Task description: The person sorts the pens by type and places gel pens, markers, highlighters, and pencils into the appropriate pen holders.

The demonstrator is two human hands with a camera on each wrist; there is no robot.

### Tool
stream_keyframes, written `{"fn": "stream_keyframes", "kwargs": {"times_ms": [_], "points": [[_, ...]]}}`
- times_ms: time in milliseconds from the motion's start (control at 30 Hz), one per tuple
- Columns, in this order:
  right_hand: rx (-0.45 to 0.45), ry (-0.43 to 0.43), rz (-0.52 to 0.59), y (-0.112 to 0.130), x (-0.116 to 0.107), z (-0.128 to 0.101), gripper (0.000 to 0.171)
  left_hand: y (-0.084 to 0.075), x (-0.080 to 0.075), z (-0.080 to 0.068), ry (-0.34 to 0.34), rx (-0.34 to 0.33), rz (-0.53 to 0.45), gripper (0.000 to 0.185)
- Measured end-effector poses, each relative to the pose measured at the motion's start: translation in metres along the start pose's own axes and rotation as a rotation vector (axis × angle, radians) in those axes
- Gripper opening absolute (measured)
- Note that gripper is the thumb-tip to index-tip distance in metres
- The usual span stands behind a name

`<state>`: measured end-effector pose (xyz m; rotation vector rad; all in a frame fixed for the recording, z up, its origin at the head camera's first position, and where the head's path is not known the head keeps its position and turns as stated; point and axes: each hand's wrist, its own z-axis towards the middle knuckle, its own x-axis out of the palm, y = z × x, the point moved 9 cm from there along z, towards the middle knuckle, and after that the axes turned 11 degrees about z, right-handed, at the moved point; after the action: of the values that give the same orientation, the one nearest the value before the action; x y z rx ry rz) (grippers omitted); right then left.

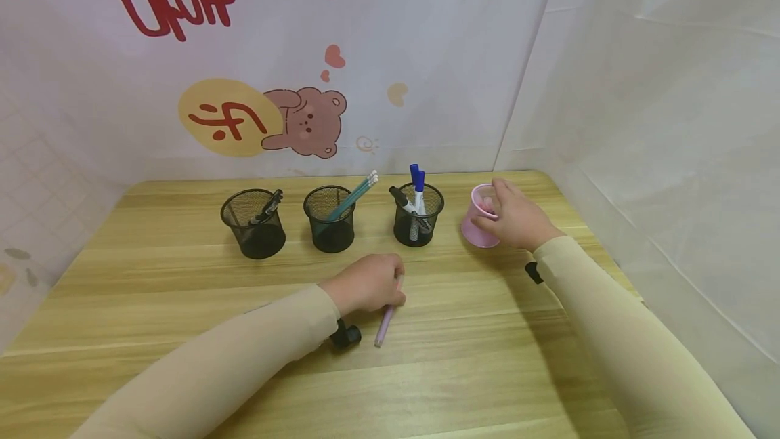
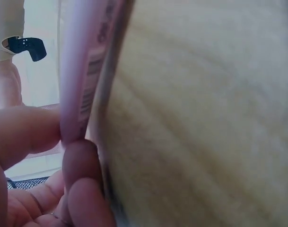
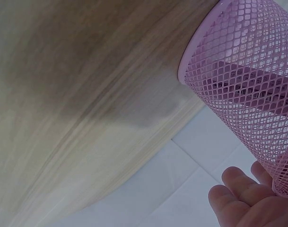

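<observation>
A person's left hand [image 1: 368, 283] pinches a slim pink pen [image 1: 386, 322] lying on the wooden surface [image 1: 487, 358], fingers [image 2: 82, 165] curled round its upper end. The right hand [image 1: 514, 217] wraps a pink mesh pen cup [image 3: 248, 90] standing at the far right. The pen looks light, stiff and smooth; mid-barrel seems the steadiest hold.

light: bright, even | shadows: soft | head: edge distortion | wrist views: close-up blur
</observation>
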<state>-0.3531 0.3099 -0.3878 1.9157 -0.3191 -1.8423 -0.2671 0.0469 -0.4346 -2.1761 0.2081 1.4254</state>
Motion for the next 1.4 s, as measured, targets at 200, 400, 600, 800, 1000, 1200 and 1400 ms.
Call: {"fn": "stream_keyframes", "kwargs": {"times_ms": [200, 400, 600, 800, 1000, 1200, 1400], "points": [[-0.008, -0.005, -0.002, -0.001, 0.000, 0.001, 0.106, -0.002, -0.007, -0.004, -0.047, 0.017, -0.075, 0.042], [-0.012, -0.004, 0.005, -0.001, 0.000, 0.001, 0.106, -0.005, -0.014, -0.005, -0.095, 0.052, -0.152, 0.046], [-0.010, -0.005, 0.003, -0.001, 0.000, 0.001, 0.106, -0.005, -0.019, -0.006, -0.117, 0.062, -0.214, 0.044], [-0.011, -0.005, -0.005, 0.002, -0.001, -0.001, 0.104, -0.005, -0.022, -0.005, -0.144, 0.085, -0.253, 0.040], [-0.010, -0.008, -0.008, 0.004, -0.003, -0.002, 0.102, -0.007, -0.027, -0.006, -0.174, 0.102, -0.277, 0.037], [-0.013, -0.011, -0.004, 0.002, -0.002, -0.002, 0.104, -0.009, -0.033, -0.008, -0.216, 0.102, -0.276, 0.038], [-0.020, -0.015, 0.001, 0.001, -0.002, -0.001, 0.103, -0.012, -0.038, -0.009, -0.237, 0.107, -0.317, 0.036]]}}
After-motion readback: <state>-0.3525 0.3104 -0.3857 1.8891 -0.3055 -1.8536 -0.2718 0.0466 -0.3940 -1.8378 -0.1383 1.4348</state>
